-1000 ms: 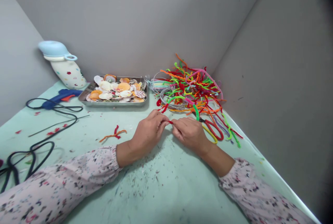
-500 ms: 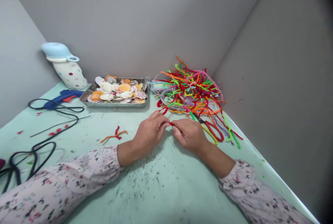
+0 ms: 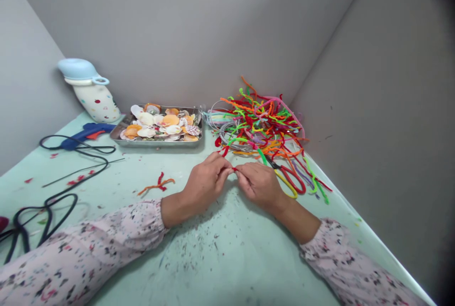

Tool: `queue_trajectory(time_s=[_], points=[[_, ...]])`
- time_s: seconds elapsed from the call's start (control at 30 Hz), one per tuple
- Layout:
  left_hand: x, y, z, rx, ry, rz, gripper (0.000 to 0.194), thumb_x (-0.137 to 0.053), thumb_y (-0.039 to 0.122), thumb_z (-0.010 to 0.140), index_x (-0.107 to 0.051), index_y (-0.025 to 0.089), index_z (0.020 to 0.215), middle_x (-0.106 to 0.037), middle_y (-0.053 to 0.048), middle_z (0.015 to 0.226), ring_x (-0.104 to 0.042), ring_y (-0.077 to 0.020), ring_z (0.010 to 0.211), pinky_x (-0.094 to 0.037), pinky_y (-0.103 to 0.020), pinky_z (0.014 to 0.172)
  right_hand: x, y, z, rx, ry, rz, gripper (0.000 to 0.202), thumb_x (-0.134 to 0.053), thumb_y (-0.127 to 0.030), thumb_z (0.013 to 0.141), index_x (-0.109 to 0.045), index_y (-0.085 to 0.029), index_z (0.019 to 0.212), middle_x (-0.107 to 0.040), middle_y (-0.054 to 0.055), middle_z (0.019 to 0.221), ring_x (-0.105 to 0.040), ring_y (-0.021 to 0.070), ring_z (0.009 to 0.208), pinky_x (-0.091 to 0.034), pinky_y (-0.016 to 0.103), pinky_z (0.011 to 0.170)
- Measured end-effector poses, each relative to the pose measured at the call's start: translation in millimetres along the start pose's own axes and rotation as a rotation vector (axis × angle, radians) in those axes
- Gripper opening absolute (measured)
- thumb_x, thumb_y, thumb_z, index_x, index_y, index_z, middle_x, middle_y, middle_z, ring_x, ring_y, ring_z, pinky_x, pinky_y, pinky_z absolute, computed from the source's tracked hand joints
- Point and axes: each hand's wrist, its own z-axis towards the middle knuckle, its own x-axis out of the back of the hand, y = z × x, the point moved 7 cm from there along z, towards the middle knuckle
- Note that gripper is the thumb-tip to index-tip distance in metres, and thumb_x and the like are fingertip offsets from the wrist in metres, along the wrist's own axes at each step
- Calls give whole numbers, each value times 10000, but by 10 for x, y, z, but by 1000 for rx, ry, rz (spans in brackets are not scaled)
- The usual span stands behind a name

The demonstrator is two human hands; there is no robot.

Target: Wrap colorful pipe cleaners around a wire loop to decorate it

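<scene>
Between my fingertips, a short bit of red pipe cleaner (image 3: 234,169) shows; most of it is hidden by the fingers. My left hand (image 3: 202,180) pinches one side of it, and my right hand (image 3: 261,184) pinches the other, the two almost touching. Just behind them spreads a tangled heap of coloured pipe cleaners (image 3: 270,119), in red, orange, green and pink. Scissors with red and yellow handles (image 3: 295,180) lie beside my right hand. A small twisted orange and red pipe cleaner piece (image 3: 158,184) rests on the table, left of my left hand.
A metal tray (image 3: 159,144) of seashells (image 3: 170,120) stands at the back. Left of it are a blue glue gun (image 3: 85,134) with its black cord (image 3: 59,199) and a white bottle (image 3: 95,100) with a light blue lid. Grey walls enclose the pale green table (image 3: 213,268).
Both hands stay in nearly the same place, still pinching the red pipe cleaner, with only slight finger movement. Nothing else on the table has visibly moved.
</scene>
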Motion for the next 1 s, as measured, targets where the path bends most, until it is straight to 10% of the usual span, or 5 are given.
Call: queue_trajectory(time_s=[1.0], points=[[-3,-30,25,66,-9,-109,120,-502,214,860,-612,174,883,-549,-20,823,-505,-124,704,-399,-255,639,30,53,-29,-37,110,98,178,-505,-165,851,-614,-167,992,-708,62,876,-655,183,781,-491,305,732]])
